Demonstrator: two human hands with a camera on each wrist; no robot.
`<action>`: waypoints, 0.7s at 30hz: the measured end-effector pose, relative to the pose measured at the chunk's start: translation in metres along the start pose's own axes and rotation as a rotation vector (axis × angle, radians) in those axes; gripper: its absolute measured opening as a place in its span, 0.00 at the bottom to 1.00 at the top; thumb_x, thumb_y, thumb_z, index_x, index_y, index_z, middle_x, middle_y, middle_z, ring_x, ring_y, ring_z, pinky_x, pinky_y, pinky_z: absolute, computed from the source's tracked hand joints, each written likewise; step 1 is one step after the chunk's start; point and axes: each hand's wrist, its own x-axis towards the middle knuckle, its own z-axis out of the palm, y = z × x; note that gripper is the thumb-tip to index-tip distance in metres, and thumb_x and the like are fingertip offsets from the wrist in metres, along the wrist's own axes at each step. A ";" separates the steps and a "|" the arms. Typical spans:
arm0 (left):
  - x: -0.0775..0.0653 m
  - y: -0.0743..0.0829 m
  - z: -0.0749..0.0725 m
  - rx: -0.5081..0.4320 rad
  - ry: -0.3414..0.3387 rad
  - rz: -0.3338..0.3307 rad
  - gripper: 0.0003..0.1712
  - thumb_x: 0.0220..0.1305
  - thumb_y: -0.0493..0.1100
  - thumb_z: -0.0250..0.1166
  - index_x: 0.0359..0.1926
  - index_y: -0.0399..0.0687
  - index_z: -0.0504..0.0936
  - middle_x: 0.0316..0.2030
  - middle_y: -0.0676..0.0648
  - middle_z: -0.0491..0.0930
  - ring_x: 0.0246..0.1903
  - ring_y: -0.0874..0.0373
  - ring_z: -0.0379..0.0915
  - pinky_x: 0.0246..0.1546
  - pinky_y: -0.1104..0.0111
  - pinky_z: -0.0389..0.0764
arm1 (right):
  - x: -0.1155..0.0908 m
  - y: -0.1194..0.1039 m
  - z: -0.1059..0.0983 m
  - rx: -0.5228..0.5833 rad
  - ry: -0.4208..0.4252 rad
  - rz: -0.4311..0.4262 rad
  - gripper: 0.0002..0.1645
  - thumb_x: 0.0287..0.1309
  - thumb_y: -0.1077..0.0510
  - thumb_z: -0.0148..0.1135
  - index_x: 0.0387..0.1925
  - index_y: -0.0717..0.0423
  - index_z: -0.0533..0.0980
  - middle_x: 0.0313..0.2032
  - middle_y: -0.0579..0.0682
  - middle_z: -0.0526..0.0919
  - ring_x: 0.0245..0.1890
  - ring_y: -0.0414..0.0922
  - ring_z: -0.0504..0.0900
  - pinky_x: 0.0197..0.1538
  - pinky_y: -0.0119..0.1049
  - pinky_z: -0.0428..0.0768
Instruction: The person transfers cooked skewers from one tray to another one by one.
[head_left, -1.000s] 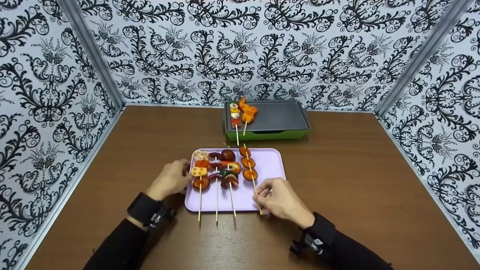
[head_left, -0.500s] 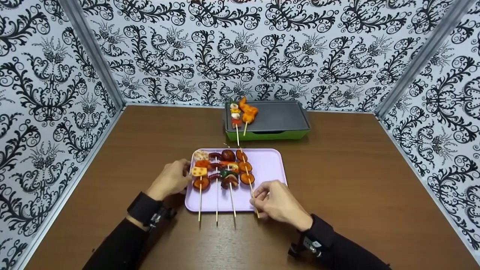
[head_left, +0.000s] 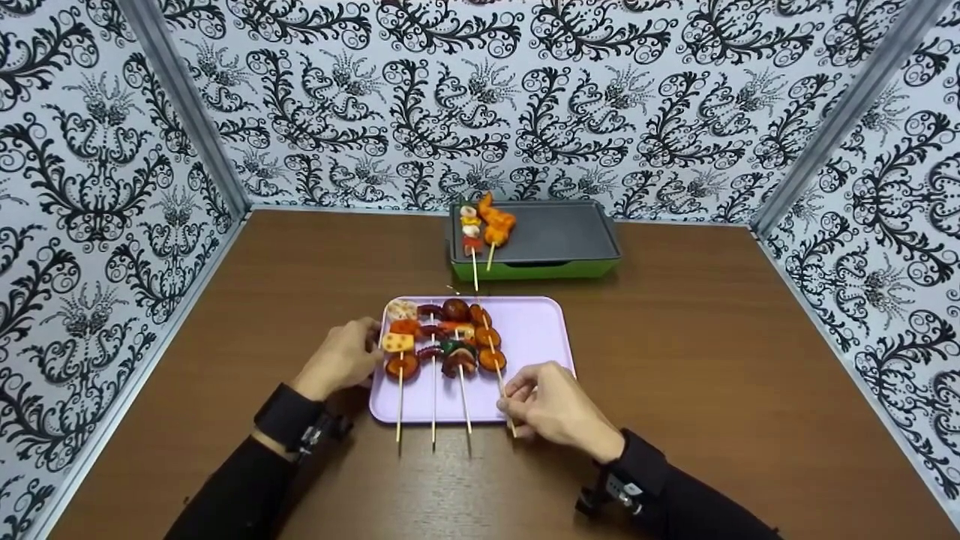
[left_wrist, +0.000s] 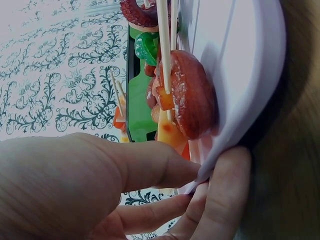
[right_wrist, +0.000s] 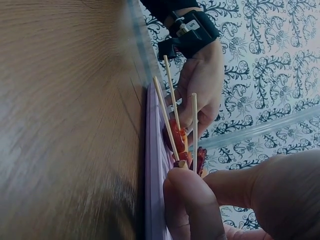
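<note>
My left hand pinches the left rim of a lilac tray between thumb and fingers, plain in the left wrist view. At the tray's right half, my right hand pinches the bare stick end of a skewer with round orange-brown slices. That skewer lies close against a mixed skewer with green and brown pieces. Left of these lie a skewer of dark red tentacle pieces and a skewer with a yellow spotted piece. Their sticks overhang the tray's front edge.
Behind the tray stands a green-sided grill with a dark flat top. On its left part lie a vegetable skewer and an orange meat skewer. Patterned walls enclose the brown table.
The right hand has shifted slightly left and nearer, bringing the skewer of round slices left against the mixed skewer. The left hand and the tray have stayed in place.
</note>
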 end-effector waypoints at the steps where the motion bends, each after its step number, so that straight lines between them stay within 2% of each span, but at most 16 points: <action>1: 0.000 0.000 0.000 -0.001 0.001 0.004 0.27 0.65 0.35 0.63 0.65 0.34 0.73 0.38 0.41 0.80 0.33 0.50 0.81 0.21 0.66 0.86 | 0.000 0.000 0.000 0.013 -0.004 0.006 0.07 0.60 0.57 0.72 0.34 0.56 0.82 0.27 0.50 0.84 0.20 0.46 0.85 0.25 0.46 0.87; 9: -0.001 0.000 0.001 -0.022 0.001 0.003 0.28 0.64 0.35 0.65 0.64 0.34 0.73 0.37 0.40 0.79 0.29 0.51 0.81 0.21 0.65 0.86 | 0.001 0.000 0.000 0.082 -0.025 0.036 0.10 0.58 0.55 0.75 0.35 0.58 0.83 0.28 0.53 0.84 0.20 0.49 0.86 0.25 0.47 0.87; 21: -0.001 0.001 0.000 -0.023 -0.006 -0.016 0.28 0.65 0.36 0.65 0.66 0.34 0.72 0.38 0.39 0.79 0.31 0.50 0.81 0.22 0.64 0.87 | -0.001 0.000 -0.002 0.047 -0.048 0.040 0.09 0.60 0.52 0.73 0.37 0.54 0.85 0.28 0.53 0.86 0.18 0.49 0.85 0.24 0.47 0.87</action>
